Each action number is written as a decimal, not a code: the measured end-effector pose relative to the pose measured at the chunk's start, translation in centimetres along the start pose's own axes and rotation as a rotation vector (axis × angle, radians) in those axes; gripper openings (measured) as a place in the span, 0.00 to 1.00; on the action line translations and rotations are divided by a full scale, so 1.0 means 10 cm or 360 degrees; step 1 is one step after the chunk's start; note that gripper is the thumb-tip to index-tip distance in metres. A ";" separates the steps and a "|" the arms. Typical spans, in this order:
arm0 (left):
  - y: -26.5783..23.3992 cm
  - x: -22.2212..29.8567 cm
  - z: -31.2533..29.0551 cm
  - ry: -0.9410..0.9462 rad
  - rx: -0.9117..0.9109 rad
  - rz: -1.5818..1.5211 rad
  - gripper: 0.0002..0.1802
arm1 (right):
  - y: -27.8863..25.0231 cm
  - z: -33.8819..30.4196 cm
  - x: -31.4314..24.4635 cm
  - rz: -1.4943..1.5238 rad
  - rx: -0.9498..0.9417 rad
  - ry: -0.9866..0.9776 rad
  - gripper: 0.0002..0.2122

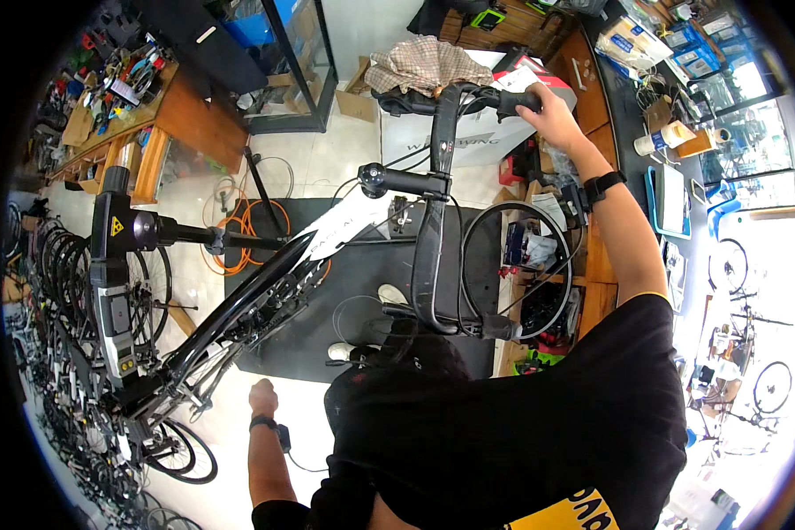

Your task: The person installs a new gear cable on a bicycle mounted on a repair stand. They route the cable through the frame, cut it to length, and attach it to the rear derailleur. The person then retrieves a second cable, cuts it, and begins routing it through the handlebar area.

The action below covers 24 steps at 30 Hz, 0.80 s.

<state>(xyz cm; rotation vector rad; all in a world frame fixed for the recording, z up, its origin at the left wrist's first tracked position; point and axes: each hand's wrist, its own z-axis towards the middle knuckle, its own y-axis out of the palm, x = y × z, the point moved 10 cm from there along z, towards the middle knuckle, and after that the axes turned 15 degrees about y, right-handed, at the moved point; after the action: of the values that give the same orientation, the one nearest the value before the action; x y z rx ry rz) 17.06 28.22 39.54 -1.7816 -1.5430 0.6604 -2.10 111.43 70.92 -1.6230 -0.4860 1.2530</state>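
Note:
A bike frame, black with a white front part (pixel 349 221), is clamped in a black work stand (pixel 115 238) on the left. Its drop handlebar (pixel 426 256) runs from the far side toward me, with dark tape on it. My right hand (pixel 552 115) reaches out and grips the far brake hood (pixel 514 102). The near brake hood (pixel 496 328) is free, close to my body. My left hand (pixel 263 397) is closed in a fist, low beside the frame and apart from it. Whatever it may hold is hidden.
Behind the handlebar stands a white box (pixel 415 137) with a checked cloth (pixel 428 66) on it. A wheel (pixel 539 212) is at the right by a wooden cabinet (pixel 599 177). An orange hose (pixel 230 256) lies on the floor. Several bikes crowd the left.

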 end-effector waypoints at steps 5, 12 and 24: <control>-0.01 0.02 0.00 -0.0084 -0.0099 0.0077 0.08 | 0.00 0.09 -0.07 -0.0110 -0.0099 -0.0146 0.18; -0.02 0.03 0.06 -0.0006 0.0055 -0.0032 0.06 | 0.07 0.18 0.02 0.0104 -0.0165 -0.0328 0.19; 0.09 0.22 -0.12 -0.0109 0.0321 -0.0219 0.16 | 0.12 0.17 0.02 -0.0030 -0.0073 -0.0330 0.24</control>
<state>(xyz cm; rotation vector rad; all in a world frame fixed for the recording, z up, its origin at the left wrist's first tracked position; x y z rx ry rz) 18.93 30.18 39.73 -1.5040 -1.5689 0.7862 -3.83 111.86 69.80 -1.5294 -0.6612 1.4125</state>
